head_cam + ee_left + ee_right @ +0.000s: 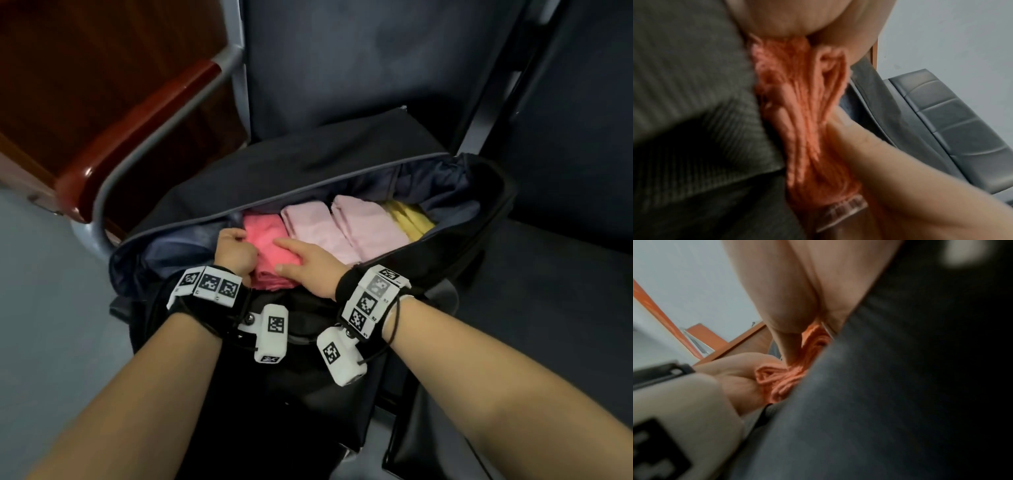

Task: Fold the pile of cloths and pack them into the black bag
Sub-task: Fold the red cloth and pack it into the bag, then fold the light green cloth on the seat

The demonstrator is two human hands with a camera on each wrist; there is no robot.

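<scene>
The black bag (342, 178) lies unzipped on a chair seat. Inside, from left to right, are a folded coral cloth (265, 236), two folded light pink cloths (313, 226) and a yellow cloth (409, 219). My left hand (241, 240) curls round the coral cloth's left edge. My right hand (286, 257) holds its near right side, index finger on top and thumb at the near edge. In the left wrist view the coral cloth (803, 129) shows stacked folds pressed against the bag's fabric (694, 81). In the right wrist view the coral cloth (781, 382) is wedged between palm and bag wall (900, 386).
A red-brown wooden armrest (137, 137) on a grey metal frame (164, 126) rises left of the bag. The dark chair back (342, 68) stands behind it and another dark seat (565, 274) lies to the right. Free room shows in the bag's left end (171, 246).
</scene>
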